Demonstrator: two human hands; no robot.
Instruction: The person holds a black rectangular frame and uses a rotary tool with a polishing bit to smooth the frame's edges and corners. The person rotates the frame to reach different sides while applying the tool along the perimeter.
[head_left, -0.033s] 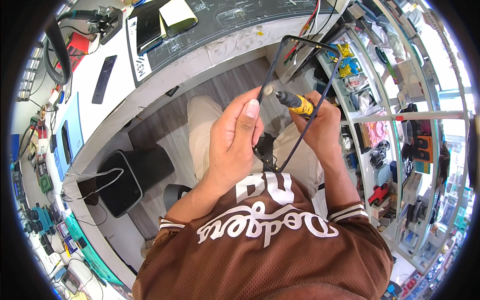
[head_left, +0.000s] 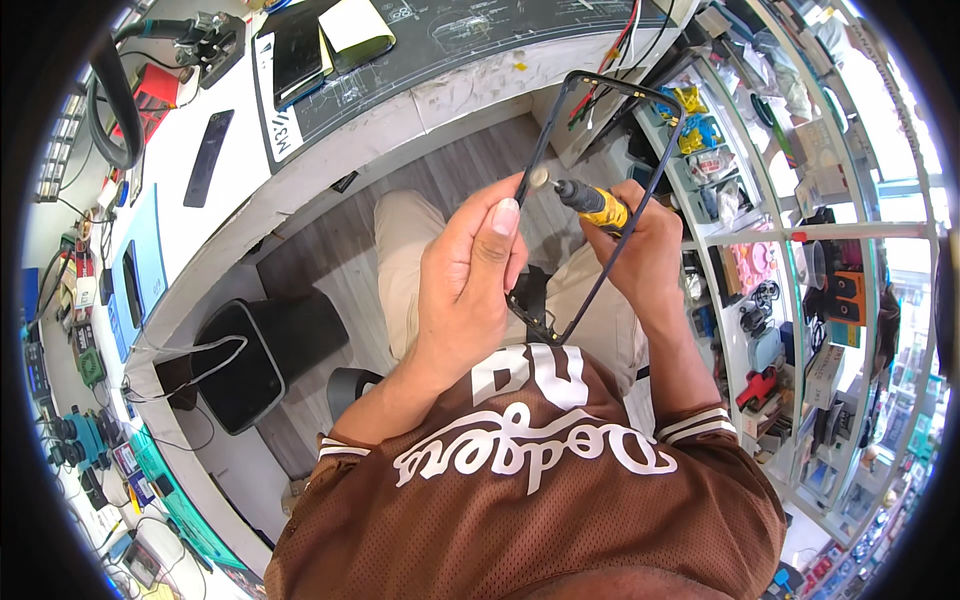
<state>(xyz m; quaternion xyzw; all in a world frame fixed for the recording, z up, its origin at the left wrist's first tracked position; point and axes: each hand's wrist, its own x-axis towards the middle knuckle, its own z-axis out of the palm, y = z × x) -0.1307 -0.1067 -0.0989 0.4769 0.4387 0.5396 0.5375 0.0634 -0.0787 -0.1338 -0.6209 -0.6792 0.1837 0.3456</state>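
Observation:
A thin, dark, hollow phone frame (head_left: pixel 543 143) is held up in front of my lap, its long sides tilted. My left hand (head_left: pixel 468 268) pinches its left side between thumb and fingers. In my right hand (head_left: pixel 646 252) is a small yellow and black rotary tool (head_left: pixel 602 208), gripped behind the frame's right side, which crosses in front of it. The tool's small round tip (head_left: pixel 539 178) points left, close to the frame's inner left edge by my left fingertips. Whether the tip touches the frame, I cannot tell.
A white workbench curves round the front and left, with a dark mat (head_left: pixel 450 50), a dark phone-shaped slab (head_left: pixel 209 158) and a blue pad (head_left: pixel 140 270). Below stands a black bin (head_left: pixel 240 370). Glass shelves (head_left: pixel 800 235) full of goods rise close on the right.

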